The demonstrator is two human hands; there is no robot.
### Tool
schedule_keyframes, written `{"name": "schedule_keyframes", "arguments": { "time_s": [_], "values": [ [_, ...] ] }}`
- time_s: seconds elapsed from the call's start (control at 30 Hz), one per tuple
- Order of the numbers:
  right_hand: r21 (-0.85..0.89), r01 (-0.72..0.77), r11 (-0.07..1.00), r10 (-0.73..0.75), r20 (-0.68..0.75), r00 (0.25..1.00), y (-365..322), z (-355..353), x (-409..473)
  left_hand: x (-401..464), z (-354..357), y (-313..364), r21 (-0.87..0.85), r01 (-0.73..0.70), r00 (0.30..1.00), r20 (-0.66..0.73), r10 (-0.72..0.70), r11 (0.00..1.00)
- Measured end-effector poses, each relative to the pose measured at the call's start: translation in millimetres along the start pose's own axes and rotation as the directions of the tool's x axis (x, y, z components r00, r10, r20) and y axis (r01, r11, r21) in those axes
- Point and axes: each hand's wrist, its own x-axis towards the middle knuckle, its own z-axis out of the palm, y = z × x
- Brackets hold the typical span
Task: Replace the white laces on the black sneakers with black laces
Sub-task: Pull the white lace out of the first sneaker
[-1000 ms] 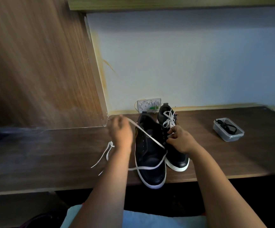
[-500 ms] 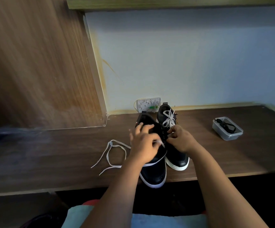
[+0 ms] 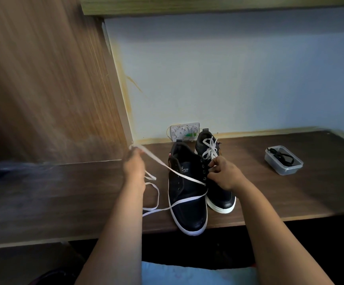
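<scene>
Two sneaker toes (image 3: 191, 223) overhang the desk's front edge (image 3: 270, 220).

Lettering on the sneaker tongue

The left sneaker (image 3: 187, 194) carries a small white logo on its tongue; the letters "rts" can be read, the smaller line beneath is illegible.

A brown wooden desk (image 3: 290, 198) stands against a pale blue wall (image 3: 228, 79). A small white socket box (image 3: 184, 134) sits low on the wall. A tall wooden panel (image 3: 43, 89) stands on the left.
</scene>
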Motion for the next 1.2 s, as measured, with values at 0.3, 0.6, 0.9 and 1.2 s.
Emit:
{"name": "schedule_keyframes", "arguments": {
  "time_s": [0.3,0.6,0.9,1.2],
  "values": [
    [-0.029,0.018,0.999,-0.018,0.003,1.000,-3,-1,-1,-53,38,-48,0.518,-0.855,0.504,0.809,0.301,0.040],
    [-0.013,0.021,1.000,-0.021,0.021,1.000,1,-2,0,-31,33,-38,0.621,-0.758,0.650,0.694,0.310,0.201],
    [-0.003,0.017,1.000,-0.017,0.020,1.000,2,-1,0,-41,47,-55,0.500,-0.767,0.641,0.623,0.449,0.401],
    [0.007,0.022,1.000,-0.022,0.028,0.999,3,0,3,-17,6,-15,0.742,-0.403,0.884,0.163,0.439,0.535]
  ]
}}
